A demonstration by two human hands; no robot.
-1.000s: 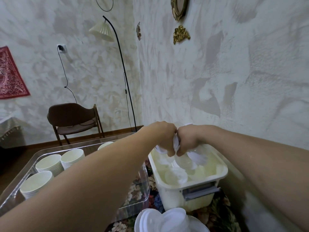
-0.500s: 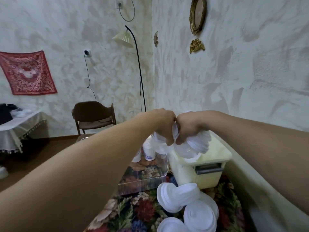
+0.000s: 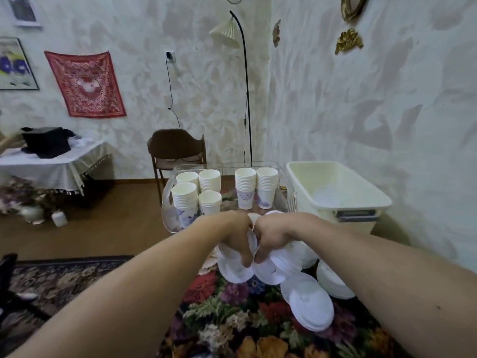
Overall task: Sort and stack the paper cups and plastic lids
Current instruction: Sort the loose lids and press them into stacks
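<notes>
My left hand (image 3: 232, 235) and my right hand (image 3: 273, 235) are knuckle to knuckle, each gripping a bunch of white plastic lids (image 3: 268, 271) low over the floral tablecloth. More white lids lie in slanted stacks (image 3: 309, 303) just right of my hands. Behind them a clear plastic tray (image 3: 167, 202) holds several upright stacks of white paper cups (image 3: 184, 197), with two taller stacks (image 3: 255, 184) on its right side. A cream plastic bin (image 3: 361, 202) stands at the right with a few lids inside.
The floral tablecloth (image 3: 232, 319) covers the surface in front. The wall runs close along the right. A brown chair (image 3: 178, 148) and a floor lamp (image 3: 245, 86) stand behind the tray. A cloth-covered side table (image 3: 51, 161) is at the far left.
Both hands have carried the bunch of lids out of the cream bin, toward me and down to the tablecloth beside the lid stacks. The view has tilted, showing the cup stacks.
</notes>
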